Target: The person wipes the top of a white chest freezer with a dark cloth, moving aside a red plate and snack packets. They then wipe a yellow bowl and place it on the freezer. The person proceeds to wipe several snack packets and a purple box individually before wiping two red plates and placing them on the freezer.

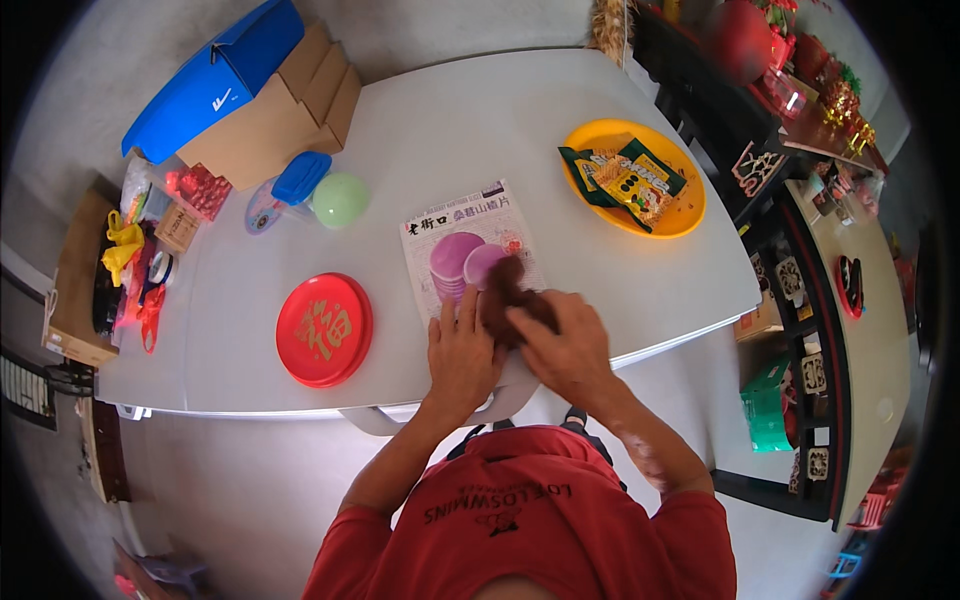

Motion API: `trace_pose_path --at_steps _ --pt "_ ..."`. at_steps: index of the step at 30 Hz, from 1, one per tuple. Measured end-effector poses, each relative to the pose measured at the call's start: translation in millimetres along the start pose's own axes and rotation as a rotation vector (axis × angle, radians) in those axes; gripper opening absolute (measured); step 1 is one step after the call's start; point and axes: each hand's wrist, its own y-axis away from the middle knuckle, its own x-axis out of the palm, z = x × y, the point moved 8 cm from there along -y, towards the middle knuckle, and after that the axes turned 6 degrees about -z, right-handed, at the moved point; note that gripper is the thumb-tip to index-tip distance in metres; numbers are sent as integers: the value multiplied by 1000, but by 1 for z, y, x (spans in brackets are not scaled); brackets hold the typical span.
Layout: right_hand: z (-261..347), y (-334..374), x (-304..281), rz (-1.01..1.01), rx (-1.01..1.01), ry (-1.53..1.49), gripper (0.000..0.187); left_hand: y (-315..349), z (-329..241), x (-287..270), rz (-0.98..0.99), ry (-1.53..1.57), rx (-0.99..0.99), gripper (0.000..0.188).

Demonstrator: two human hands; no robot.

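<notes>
Left hand (463, 352): palm down, fingers extended and slightly apart, tips at the lower edge of a white printed packet (463, 250) with purple discs. Right hand (572, 345): thumb and fingers pinching a dark-brown bundle (510, 300), soft-looking but blurred; exact kind cannot be told. Bundle covers the packet's lower right part, between the hands, near the table's front edge. Whether the left thumb touches the bundle: cannot tell.

Surface: pale grey table (450, 130). Left of the packet, well apart from it, a red round box (322, 330) with gold lettering. Beyond, a pale green ball (341, 200) just beside a blue-lidded container (302, 178). Far left corner: brown cardboard box (270, 135) and blue box (215, 80). Right of the packet: yellow bowl (690, 210) holding snack bags (635, 188).
</notes>
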Motion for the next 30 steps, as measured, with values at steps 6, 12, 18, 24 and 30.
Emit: trace_pose_path --at_steps 6,12,18,24,30 --pt "-19 9 16 109 20 -34 49 -3 23 -22 201 365 61 79" --pt "-47 11 21 117 101 -78 45 13 28 -20 148 122 204 79" --pt "-14 5 30 39 -49 126 37 13 21 -4 22 212 167 73" --pt "17 38 14 133 -75 -48 39 14 21 -3 45 160 177 76" --pt "-33 24 3 -44 334 43 37 10 8 -6 -14 184 123 76"
